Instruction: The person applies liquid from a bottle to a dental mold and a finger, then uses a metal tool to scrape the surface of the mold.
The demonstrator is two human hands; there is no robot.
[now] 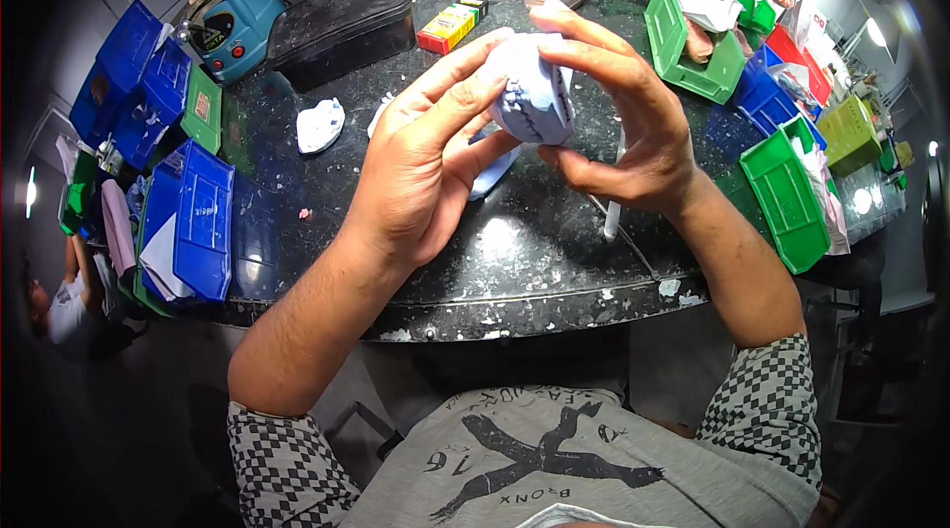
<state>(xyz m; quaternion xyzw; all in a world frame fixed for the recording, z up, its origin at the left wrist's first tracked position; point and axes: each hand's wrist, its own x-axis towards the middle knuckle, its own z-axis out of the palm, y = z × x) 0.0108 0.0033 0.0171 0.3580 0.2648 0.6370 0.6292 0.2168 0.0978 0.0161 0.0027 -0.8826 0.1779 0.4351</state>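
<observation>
Left hand [421, 152] and right hand [638, 132] fingers grasp a tooth model [532, 95] over the table [554, 266], past its near edge, apparently inspecting; turning needs steadiness.

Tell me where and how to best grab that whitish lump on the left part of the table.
Probably pinch the whitish lump by its opposite sides, coming from its near-left: it looks compact and unobstructed there, while the left hand, holding the pale blue cast, is to its right.
</observation>
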